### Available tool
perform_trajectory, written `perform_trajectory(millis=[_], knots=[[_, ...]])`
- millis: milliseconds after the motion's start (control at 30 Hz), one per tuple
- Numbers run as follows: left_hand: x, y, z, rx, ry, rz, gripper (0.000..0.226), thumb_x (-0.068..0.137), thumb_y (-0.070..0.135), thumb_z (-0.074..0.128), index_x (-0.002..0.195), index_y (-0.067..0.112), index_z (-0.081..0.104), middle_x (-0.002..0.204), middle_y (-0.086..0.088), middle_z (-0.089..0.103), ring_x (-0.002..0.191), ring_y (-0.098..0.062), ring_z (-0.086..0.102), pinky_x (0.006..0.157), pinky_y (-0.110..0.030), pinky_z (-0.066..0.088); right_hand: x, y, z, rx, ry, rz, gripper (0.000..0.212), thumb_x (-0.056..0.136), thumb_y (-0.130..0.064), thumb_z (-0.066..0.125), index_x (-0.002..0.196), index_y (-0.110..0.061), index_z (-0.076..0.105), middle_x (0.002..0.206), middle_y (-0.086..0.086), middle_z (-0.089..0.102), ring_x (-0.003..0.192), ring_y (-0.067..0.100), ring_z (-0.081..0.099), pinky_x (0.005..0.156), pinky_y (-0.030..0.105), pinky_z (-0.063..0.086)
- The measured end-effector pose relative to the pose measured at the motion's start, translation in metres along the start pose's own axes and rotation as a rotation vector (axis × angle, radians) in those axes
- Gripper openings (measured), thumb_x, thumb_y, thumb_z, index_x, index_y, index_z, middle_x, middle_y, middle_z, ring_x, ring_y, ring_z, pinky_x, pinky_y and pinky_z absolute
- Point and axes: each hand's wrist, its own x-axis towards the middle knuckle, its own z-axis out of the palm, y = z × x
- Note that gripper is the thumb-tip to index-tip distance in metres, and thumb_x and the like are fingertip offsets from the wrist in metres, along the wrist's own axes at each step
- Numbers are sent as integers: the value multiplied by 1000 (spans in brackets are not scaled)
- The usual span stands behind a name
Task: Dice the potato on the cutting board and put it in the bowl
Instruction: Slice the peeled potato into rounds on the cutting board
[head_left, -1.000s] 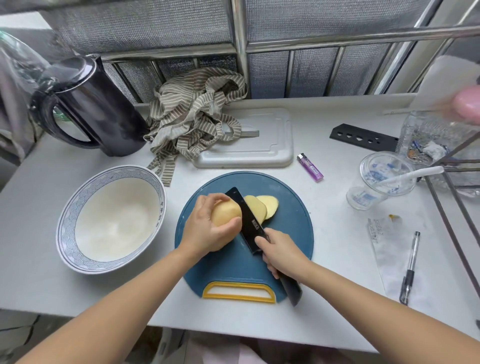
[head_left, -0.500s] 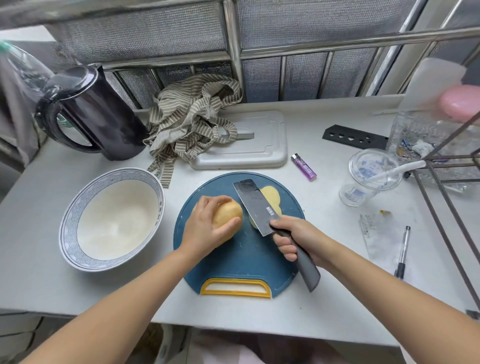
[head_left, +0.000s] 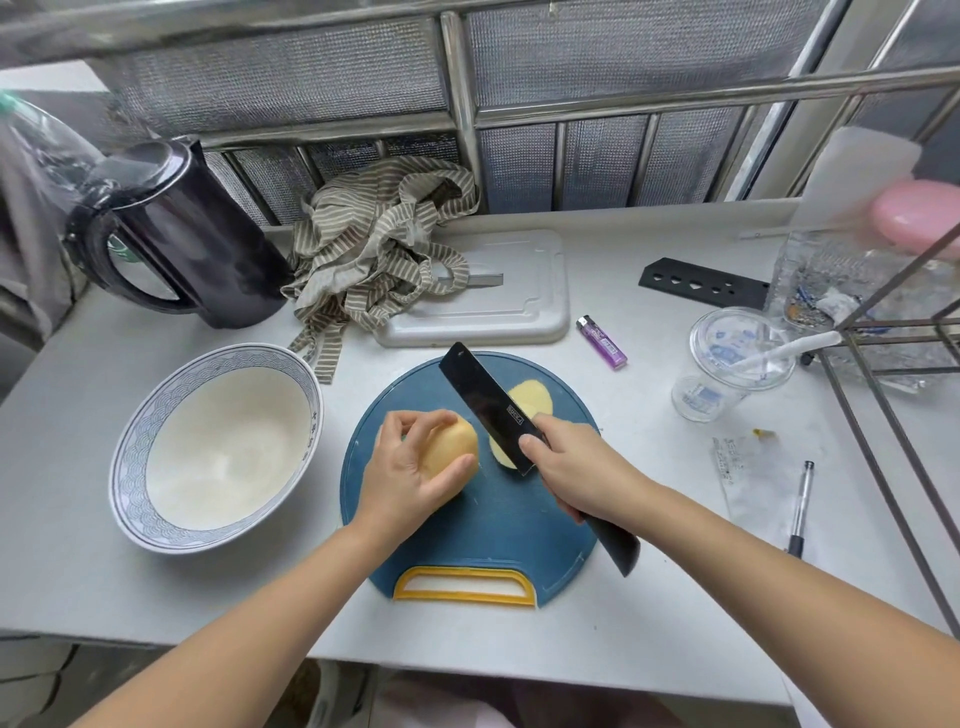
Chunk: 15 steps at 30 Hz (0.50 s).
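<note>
Left hand (head_left: 408, 475) cupped with fingers curled; right hand (head_left: 579, 467) clenched in grip.

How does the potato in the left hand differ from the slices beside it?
The potato is thick and rounded; the slices are thin and flat. The left hand holds the potato; no hand holds the slices. Both sit on the cutting board.

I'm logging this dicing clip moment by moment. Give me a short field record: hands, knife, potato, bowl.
left hand: holds the potato on the cutting board
right hand: grips the knife, blade tilted over the slices
slices: lying flat on the board, partly hidden by the blade
bowl: left of the board, no potato inside
</note>
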Motion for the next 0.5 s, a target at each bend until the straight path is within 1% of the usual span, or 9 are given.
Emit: perform_trajectory(millis=[167, 367, 500], knots=[[-1, -4, 0, 32, -1, 31, 49, 71, 66, 59, 115, 46, 52, 112, 10, 41, 110, -8, 46, 91, -31, 44, -1, -4, 4, -103, 0, -10, 25, 100, -25, 34, 78, -14, 39, 67, 10, 47, 41, 26, 48, 36, 27, 40], [-2, -3, 0, 49, -7, 51, 48, 73, 66, 57, 117, 47, 52, 114, 11, 41, 111, -4, 44, 89, -28, 41, -2, -6, 7, -110, -8, 1, 26, 99, -24, 33, 76, -15, 38, 64, 11, 47, 37, 25, 47, 34, 25, 37], [-2, -3, 0, 73, -9, 69, 47, 75, 65, 56, 118, 47, 52, 114, 10, 40, 111, -5, 43, 88, -29, 42, -2, -7, 7, -100, -24, 18, 24, 99, -24, 33, 77, -15, 39, 65, 11, 47, 38, 25, 48, 34, 25, 38]])
